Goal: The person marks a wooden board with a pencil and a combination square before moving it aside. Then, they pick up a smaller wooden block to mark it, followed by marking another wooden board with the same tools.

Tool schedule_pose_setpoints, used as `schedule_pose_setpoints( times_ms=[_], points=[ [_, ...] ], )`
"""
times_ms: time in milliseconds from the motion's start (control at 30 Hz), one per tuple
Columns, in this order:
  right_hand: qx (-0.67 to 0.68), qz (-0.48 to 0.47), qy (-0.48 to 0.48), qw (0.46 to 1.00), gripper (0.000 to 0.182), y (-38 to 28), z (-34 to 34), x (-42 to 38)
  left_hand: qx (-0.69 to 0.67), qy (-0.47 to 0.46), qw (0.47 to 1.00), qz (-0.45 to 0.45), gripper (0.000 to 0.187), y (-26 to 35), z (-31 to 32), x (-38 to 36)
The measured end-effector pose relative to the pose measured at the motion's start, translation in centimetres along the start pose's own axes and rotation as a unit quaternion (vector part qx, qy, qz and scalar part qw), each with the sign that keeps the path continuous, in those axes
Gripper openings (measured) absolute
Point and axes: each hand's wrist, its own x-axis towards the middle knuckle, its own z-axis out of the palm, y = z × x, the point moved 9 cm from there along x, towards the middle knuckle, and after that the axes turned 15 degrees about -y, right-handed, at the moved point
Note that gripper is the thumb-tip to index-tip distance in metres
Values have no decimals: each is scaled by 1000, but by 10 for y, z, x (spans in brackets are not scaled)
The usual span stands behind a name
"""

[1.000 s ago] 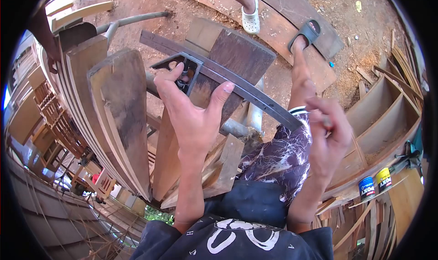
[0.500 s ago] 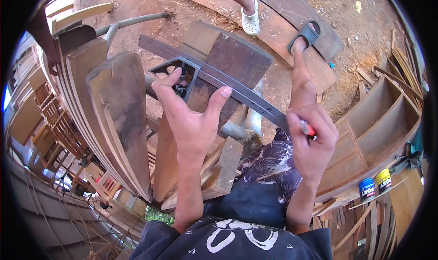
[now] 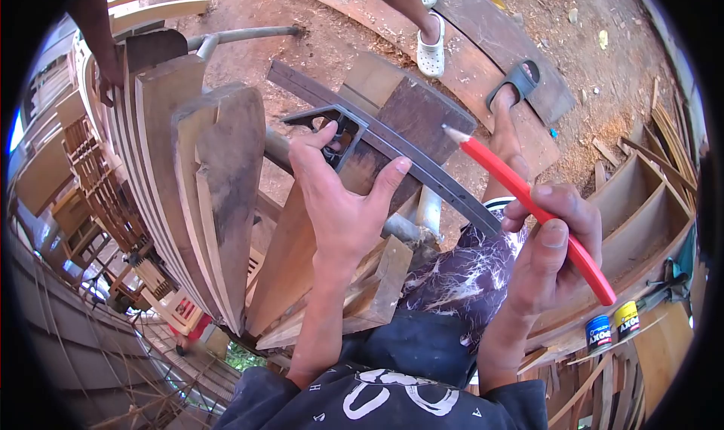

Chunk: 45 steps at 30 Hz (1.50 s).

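Observation:
My left hand [image 3: 343, 204] is closed on a combination square [image 3: 446, 186], fingers in its head and thumb along the blade. The long metal blade slants from upper left to lower right, overlapping a dark-faced wooden block [image 3: 428, 112] in this view. In my right hand [image 3: 554, 253] a red pencil [image 3: 498, 166] is gripped between thumb and fingers. Its sharpened tip points up and left, above the block. The blade's lower end lies close to my right fingertips. Below my left forearm is a squared wooden piece [image 3: 392, 279].
Curved boards [image 3: 226, 140] stand stacked at the left, with another person's hand [image 3: 111, 72] on the far ones. That person's white clog [image 3: 431, 49] rests on a plank. At the right are a wooden compartment frame [image 3: 626, 185] and two epoxy cans [image 3: 599, 332].
My right hand has risen and turned, bringing the whole red pencil into view away from the blade's end. The view has shifted slightly; my left hand keeps its hold on the square.

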Motion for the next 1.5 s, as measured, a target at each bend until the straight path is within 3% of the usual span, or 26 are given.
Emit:
schedule_pose_setpoints(
  times_ms=[33,100,133,233,267,600,667,767,833,900,967,1133,1233,1400,1500],
  points=[
    [1,-1,-2,1000,36,4,3,-2,0,2,1000,-1,87,-1,0,-1],
    [-44,-21,88,995,37,5,-7,-11,-24,-4,1000,-11,86,-4,1,-1],
    [-51,-2,30,998,41,6,-6,-14,-26,-2,1000,-12,86,-5,0,-1],
    [-35,-2,-1,999,38,14,-10,-21,-17,-10,1000,-20,85,-6,1,-1],
    [-43,2,34,999,35,16,-13,-22,-17,-10,1000,-17,85,-6,1,-1],
    [-41,-42,20,998,26,9,-3,-10,9,-9,1000,1,84,1,0,1],
    [-61,-3,-55,997,26,13,13,-2,18,-6,1000,4,84,1,-1,1],
    [-116,-24,-125,985,25,8,28,11,11,-4,1000,-4,84,1,-1,0],
    [-134,-28,-121,983,25,9,22,9,-7,-7,1000,-17,84,0,0,0],
    [-50,-11,-17,999,26,16,-5,0,8,-2,1000,-21,84,3,-2,0],
    [-21,24,27,999,30,25,-24,-10,0,-3,1000,-16,84,2,1,0],
    [-26,-26,-25,999,18,24,-25,-13,-13,-6,999,-31,84,2,1,0],
    [-67,-48,-65,994,22,26,-16,-18,-25,-6,999,-35,82,2,3,0],
    [-60,-51,-71,994,25,31,-12,-23,-33,2,999,-36,78,2,3,-1],
    [-15,-41,-25,999,21,38,-14,-33,-4,4,999,-34,79,5,3,0]
  ],
)
